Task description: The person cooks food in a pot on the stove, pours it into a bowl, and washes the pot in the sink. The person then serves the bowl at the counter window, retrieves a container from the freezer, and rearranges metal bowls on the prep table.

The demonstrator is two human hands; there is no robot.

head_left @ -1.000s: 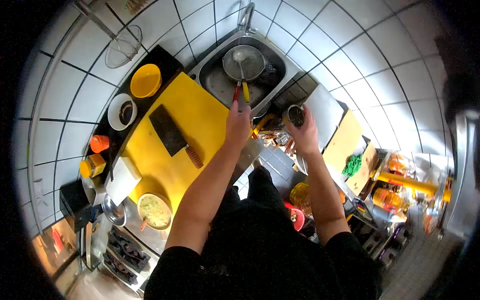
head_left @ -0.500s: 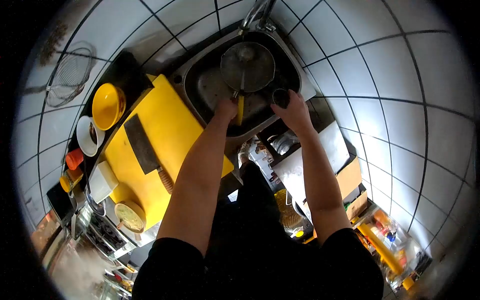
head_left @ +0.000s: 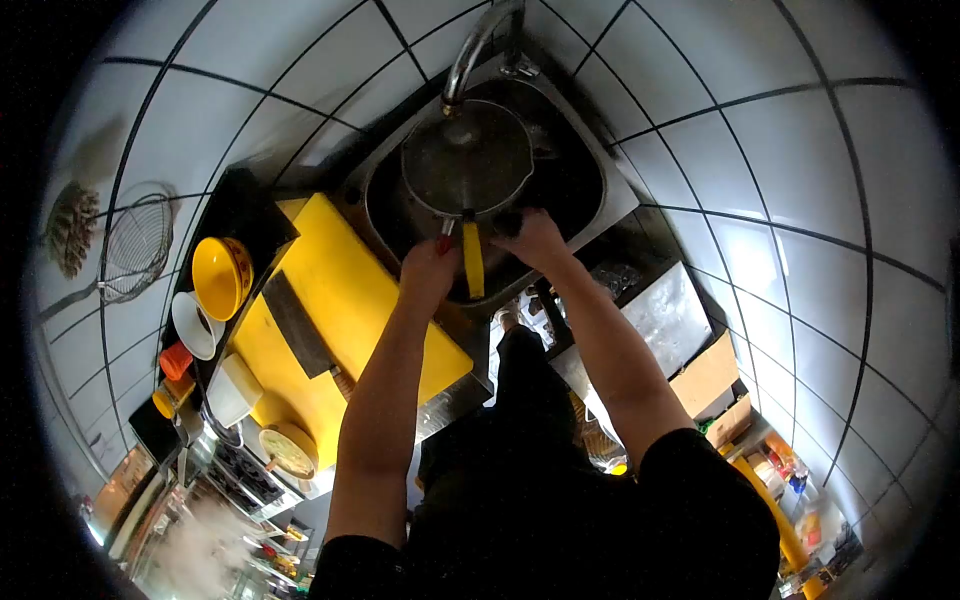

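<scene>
Pan (head_left: 466, 165) dull metal; yellow handle (head_left: 473, 265) smooth (plastic-looking); faucet (head_left: 461, 75) glossy metal.

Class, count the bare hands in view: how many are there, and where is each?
2: the left hand grips the red handle; the right hand is right of the yellow handle. No others show.

- The faucet (head_left: 466, 65) arches over the far edge of the pan (head_left: 470, 165), hindering a straight drop there.
- A yellow handle (head_left: 473, 262) stands between left hand (head_left: 428, 272) and right hand (head_left: 535, 240).
- Right of the pan, the sink (head_left: 612, 205) leaves a gap.
- The cleaver (head_left: 301, 325) obstructs the board (head_left: 352, 280); sinkward, a strip is free.
</scene>
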